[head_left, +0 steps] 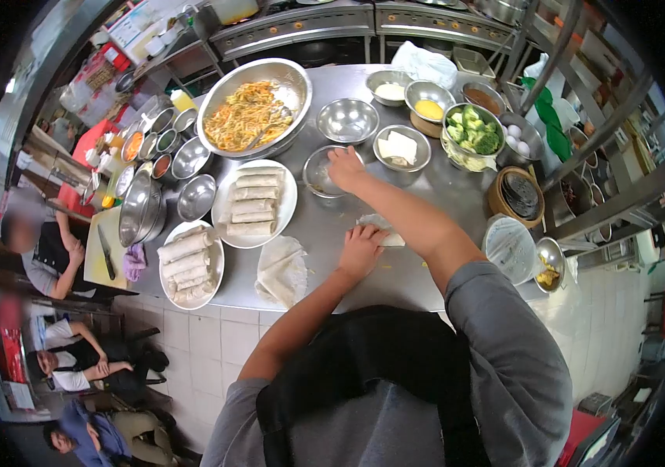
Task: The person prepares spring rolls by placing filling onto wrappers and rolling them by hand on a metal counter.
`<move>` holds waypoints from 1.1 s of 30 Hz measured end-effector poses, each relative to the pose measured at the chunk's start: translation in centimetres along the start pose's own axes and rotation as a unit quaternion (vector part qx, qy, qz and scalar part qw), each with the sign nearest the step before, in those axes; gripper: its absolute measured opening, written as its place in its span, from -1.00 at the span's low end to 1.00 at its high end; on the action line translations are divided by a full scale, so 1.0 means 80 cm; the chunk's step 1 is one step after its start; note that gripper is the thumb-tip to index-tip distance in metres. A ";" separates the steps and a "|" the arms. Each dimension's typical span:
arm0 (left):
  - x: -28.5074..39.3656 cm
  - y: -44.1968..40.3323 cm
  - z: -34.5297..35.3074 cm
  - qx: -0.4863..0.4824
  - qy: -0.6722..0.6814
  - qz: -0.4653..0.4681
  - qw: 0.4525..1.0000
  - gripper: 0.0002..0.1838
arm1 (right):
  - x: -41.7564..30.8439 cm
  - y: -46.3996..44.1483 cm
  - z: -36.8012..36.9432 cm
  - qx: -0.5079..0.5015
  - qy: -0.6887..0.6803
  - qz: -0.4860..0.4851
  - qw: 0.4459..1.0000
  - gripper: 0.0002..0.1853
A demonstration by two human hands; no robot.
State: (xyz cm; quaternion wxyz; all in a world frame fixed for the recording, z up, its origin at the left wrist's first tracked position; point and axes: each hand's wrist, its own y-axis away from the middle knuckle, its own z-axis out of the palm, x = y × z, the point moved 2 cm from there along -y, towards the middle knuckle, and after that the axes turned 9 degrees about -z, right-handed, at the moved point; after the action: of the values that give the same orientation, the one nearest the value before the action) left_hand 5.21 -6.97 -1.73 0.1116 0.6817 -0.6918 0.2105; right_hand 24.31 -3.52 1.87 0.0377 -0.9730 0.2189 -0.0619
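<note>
The right grip [344,170] covers part of a steel bowl [317,182], its contents too indistinct to name. The left grip [360,254] hides part of a pale wrapper [391,238]. A dark apron [371,342] blocks some of the tabletop's [457,185] near edge; stoves [445,21] run off the top.

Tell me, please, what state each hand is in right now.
Left hand: on the pale wrapper; grip cannot be told.
Right hand: over a metal bowl; grip cannot be told.
</note>
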 end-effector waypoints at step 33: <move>-0.007 0.007 0.011 0.034 -0.070 0.053 0.996 -0.53 | 0.040 0.223 0.019 -0.053 -0.068 -0.268 0.959 -0.47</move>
State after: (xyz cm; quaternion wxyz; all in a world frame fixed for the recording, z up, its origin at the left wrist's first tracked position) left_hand 4.77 -6.89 -2.79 0.0283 0.6605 -0.7256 0.1909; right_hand 19.91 -20.90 -1.07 -0.0177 -0.9985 -0.0503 0.0082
